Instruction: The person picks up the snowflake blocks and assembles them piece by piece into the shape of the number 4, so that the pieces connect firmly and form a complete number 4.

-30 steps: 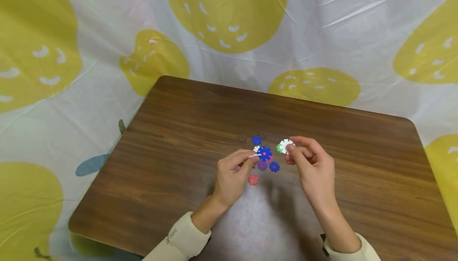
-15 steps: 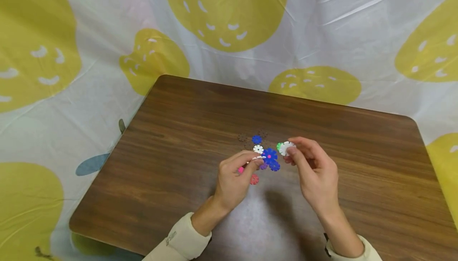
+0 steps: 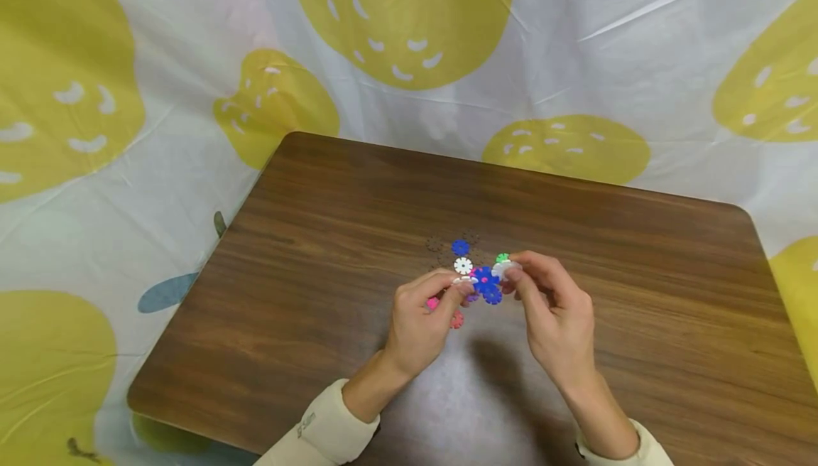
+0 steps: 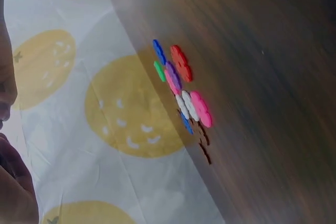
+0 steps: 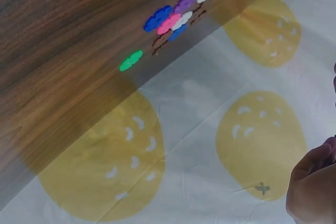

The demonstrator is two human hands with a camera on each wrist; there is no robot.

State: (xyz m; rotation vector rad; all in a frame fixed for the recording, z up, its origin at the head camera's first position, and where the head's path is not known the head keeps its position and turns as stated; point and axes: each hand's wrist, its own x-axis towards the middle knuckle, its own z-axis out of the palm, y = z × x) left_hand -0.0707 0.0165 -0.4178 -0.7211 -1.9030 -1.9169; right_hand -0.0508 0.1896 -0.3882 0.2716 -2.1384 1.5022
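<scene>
The left hand (image 3: 418, 320) pinches a white disc (image 3: 465, 280), seen edge-on, above the table (image 3: 345, 239). A blue disc (image 3: 487, 278) is at its right side. The right hand (image 3: 559, 324) pinches a pale disc (image 3: 503, 270) by the blue one; whether these two touch, I cannot tell. On the table, a green disc (image 3: 503, 258) lies farther, a red disc (image 3: 456, 320) nearer.

Hands (image 3: 418, 324) (image 3: 562, 327) pinching white discs (image 3: 503, 270), wooden table (image 3: 671, 295)

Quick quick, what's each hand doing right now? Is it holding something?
Left hand: pinching an edge-on white disc; a blue disc seems joined to it.
Right hand: pinching another white disc.
</scene>
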